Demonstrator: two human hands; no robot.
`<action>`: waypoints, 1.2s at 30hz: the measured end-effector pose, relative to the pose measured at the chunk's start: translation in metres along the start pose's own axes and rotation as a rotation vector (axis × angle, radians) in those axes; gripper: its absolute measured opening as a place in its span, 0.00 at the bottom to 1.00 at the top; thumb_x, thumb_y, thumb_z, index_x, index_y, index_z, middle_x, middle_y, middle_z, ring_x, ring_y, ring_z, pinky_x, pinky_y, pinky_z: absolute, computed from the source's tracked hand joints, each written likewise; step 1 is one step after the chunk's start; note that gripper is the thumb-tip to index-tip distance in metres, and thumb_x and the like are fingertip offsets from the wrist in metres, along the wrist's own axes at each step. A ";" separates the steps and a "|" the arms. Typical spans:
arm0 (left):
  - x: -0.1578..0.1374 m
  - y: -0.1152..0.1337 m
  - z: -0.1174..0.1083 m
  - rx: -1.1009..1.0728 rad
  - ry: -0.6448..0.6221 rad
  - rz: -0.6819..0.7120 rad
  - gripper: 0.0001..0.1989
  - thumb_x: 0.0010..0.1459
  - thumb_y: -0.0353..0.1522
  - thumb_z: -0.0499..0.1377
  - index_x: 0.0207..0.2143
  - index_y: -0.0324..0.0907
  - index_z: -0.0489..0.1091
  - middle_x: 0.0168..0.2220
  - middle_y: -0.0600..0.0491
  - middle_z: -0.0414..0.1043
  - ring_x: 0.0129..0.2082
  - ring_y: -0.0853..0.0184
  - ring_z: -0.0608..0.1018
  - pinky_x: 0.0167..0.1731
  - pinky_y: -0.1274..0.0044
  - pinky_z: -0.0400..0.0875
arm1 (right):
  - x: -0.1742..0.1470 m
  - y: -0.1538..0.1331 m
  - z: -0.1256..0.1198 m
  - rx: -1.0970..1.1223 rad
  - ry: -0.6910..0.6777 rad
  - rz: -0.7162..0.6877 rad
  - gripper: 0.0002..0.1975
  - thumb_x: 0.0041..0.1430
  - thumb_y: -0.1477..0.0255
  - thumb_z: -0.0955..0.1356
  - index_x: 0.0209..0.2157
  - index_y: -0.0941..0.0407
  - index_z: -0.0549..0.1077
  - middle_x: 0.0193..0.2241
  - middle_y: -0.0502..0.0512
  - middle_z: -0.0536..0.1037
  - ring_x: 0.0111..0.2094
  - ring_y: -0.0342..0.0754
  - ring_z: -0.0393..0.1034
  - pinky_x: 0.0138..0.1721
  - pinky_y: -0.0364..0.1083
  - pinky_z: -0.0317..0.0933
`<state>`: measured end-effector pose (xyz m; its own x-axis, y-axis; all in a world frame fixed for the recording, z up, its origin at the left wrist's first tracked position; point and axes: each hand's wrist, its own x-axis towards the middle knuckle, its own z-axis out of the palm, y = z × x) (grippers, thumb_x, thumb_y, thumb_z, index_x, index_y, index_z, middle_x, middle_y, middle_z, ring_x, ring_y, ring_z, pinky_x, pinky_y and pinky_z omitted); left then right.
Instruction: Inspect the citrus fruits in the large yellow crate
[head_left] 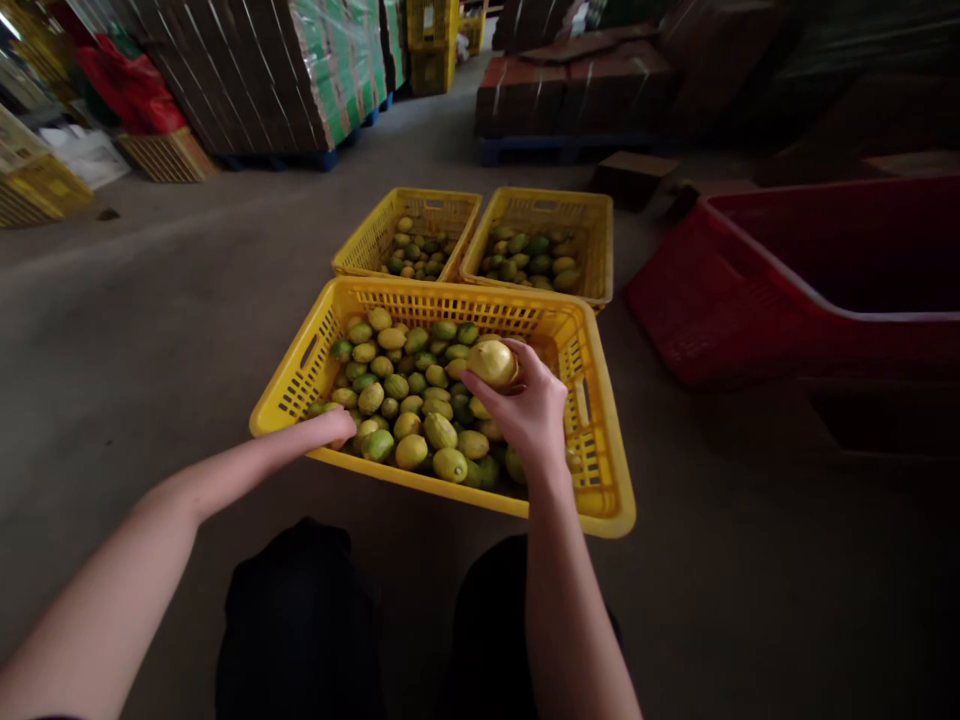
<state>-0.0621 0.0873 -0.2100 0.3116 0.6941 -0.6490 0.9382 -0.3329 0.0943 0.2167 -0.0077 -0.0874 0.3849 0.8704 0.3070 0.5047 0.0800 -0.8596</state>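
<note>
Pale yellow and larger than most around it, a lemon (492,364) is gripped in my right hand (531,405), thumb and fingers wrapped about it above the right part of the front yellow crate (442,490). My left hand (339,428) is inside that crate by its near left side, low among the fruit. Its fingers look curled downward, and what they hold, if anything, is hidden. Many yellow and green lemons (440,431) cover the crate's floor, mostly at the left and middle.
Behind stand two more yellow crates, the left one (352,262) and the right one (600,235), both with lemons. A large red bin (675,300) is at the right. Stacked cartons on a blue pallet (525,150) and a wrapped stack (337,70) stand farther back.
</note>
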 end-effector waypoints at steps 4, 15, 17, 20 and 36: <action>-0.008 -0.010 -0.038 0.015 -0.242 0.032 0.11 0.33 0.30 0.71 0.24 0.42 0.77 0.25 0.53 0.77 0.36 0.55 0.79 0.41 0.69 0.74 | 0.000 0.000 -0.002 0.003 0.006 0.019 0.26 0.47 0.54 0.74 0.45 0.54 0.76 0.41 0.58 0.81 0.40 0.56 0.76 0.42 0.55 0.70; -0.075 0.063 -0.128 -1.443 0.014 0.474 0.27 0.56 0.54 0.57 0.39 0.39 0.73 0.35 0.48 0.74 0.24 0.73 0.69 0.24 0.80 0.67 | 0.004 -0.001 0.020 0.314 -0.080 0.122 0.25 0.45 0.56 0.75 0.43 0.56 0.75 0.34 0.55 0.81 0.34 0.53 0.76 0.36 0.50 0.71; -0.089 0.095 -0.127 -1.771 0.075 0.587 0.26 0.59 0.54 0.53 0.36 0.40 0.70 0.30 0.53 0.68 0.17 0.79 0.59 0.18 0.83 0.62 | -0.001 -0.006 0.021 0.409 -0.093 0.160 0.25 0.44 0.55 0.76 0.42 0.55 0.75 0.33 0.54 0.80 0.33 0.53 0.76 0.35 0.49 0.71; -0.104 0.128 -0.127 -2.307 0.045 0.619 0.22 0.66 0.48 0.50 0.38 0.37 0.69 0.29 0.53 0.64 0.18 0.78 0.63 0.18 0.85 0.64 | -0.008 -0.015 0.018 0.491 -0.091 0.218 0.25 0.43 0.56 0.77 0.41 0.55 0.74 0.31 0.53 0.79 0.31 0.51 0.75 0.33 0.48 0.71; -0.084 0.133 -0.097 -2.473 0.055 0.308 0.26 0.65 0.49 0.49 0.37 0.36 0.73 0.18 0.56 0.61 0.16 0.72 0.64 0.16 0.82 0.61 | -0.017 -0.026 0.003 0.663 -0.084 0.423 0.25 0.40 0.59 0.79 0.39 0.53 0.73 0.31 0.47 0.78 0.31 0.47 0.74 0.30 0.45 0.71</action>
<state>0.0509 0.0471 -0.0697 0.3710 0.8119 -0.4507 -0.6930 0.5651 0.4476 0.1952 -0.0229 -0.0717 0.3683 0.9233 -0.1094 -0.2471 -0.0162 -0.9688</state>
